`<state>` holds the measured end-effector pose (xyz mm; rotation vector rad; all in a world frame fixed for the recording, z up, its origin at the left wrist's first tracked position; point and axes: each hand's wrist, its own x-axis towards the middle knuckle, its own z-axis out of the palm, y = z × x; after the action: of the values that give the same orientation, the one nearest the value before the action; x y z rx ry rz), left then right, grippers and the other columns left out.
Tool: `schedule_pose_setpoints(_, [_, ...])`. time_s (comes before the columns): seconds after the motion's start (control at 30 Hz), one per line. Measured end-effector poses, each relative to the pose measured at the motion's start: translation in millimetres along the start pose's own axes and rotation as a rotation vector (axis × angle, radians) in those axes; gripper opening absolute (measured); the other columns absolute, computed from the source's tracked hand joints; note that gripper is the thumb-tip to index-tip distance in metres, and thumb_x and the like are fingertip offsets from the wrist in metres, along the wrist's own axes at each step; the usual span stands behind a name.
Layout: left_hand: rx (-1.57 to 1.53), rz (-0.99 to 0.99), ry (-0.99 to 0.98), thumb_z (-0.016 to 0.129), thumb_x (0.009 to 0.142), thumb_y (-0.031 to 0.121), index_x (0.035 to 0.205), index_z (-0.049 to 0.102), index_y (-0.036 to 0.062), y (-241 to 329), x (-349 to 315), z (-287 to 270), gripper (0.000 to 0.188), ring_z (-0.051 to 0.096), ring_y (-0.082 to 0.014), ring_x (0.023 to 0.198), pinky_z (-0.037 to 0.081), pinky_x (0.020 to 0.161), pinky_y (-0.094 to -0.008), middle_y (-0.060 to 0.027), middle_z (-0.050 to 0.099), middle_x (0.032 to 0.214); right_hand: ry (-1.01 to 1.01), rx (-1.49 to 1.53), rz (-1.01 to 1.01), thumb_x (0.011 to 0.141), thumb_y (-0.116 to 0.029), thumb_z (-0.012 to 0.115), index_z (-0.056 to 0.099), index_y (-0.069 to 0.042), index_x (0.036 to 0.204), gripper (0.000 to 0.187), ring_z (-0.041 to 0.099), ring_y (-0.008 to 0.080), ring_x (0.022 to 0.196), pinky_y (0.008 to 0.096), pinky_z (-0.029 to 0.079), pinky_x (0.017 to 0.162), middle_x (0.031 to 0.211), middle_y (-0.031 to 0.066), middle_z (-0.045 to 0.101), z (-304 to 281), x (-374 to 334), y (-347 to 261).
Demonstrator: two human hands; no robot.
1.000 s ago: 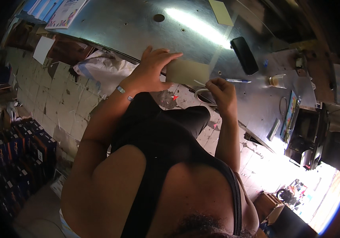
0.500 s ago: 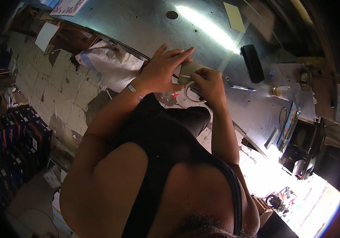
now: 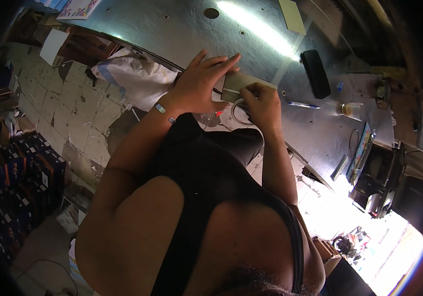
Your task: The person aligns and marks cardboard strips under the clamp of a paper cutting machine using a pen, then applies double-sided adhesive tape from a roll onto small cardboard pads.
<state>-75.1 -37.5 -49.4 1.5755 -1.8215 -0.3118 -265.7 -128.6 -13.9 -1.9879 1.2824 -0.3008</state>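
A tan-grey card (image 3: 245,79) lies at the near edge of the metal table (image 3: 191,29). My left hand (image 3: 202,85) rests at the card's left side with its fingers spread and nothing in its grasp. Over the card's right part, my right hand (image 3: 263,104) is closed with thumb and fingers pinched together. From it hangs a thin ring that looks like a roll of tape (image 3: 232,113). A narrow pale strip (image 3: 231,92) runs across the card to the pinching fingers. The far side of the roll is hidden behind the right hand.
Right of the hands lie a black case (image 3: 315,74), a blue pen (image 3: 304,105) and a small glass (image 3: 352,111). A pale yellow card (image 3: 291,17) is farther back. A white sack (image 3: 135,81) stands below the table's left edge; dark boxes (image 3: 19,167) are stacked on the floor.
My right hand has shifted slightly right and down with the roll. The left hand stays spread in nearly the same place; the view has moved a little.
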Motion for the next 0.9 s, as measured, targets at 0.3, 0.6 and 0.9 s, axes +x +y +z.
schedule_pose_setpoints(0.3, [0.008, 0.010, -0.021, 0.059, 0.083, 0.006, 0.163, 0.020, 0.0110, -5, -1, 1, 0.089, 0.046, -0.0255, 0.141, 0.017, 0.122, -0.0624, -0.0002, 0.062, 0.142, -0.008, -0.010, -0.003, 0.085, -0.032, 0.070, 0.077, -0.001, 0.098, 0.034, 0.074, 0.0314, 0.084, 0.0397, 0.056, 0.080, 0.086, 0.0167, 0.076, -2, 2, 1])
schedule_pose_setpoints(0.6, [-0.069, -0.043, 0.147, 0.061, 0.086, 0.006, 0.162, 0.017, 0.0085, -6, -1, 8, 0.088, 0.052, -0.0339, 0.134, 0.024, 0.121, -0.0598, -0.0112, 0.058, 0.142, -0.018, 0.000, 0.021, 0.085, -0.032, 0.070, 0.077, -0.001, 0.098, 0.035, 0.075, 0.0310, 0.086, 0.0390, 0.056, 0.081, 0.088, 0.0176, 0.076, -1, 5, 4])
schedule_pose_setpoints(0.9, [-0.100, -0.042, 0.157, 0.061, 0.083, 0.004, 0.162, 0.017, 0.0076, -7, 0, 6, 0.091, 0.057, -0.0368, 0.122, 0.027, 0.119, -0.0603, -0.0117, 0.060, 0.139, -0.022, 0.013, 0.019, 0.085, -0.033, 0.070, 0.077, -0.001, 0.099, 0.036, 0.075, 0.0310, 0.087, 0.0385, 0.056, 0.082, 0.090, 0.0181, 0.076, -1, 6, 5])
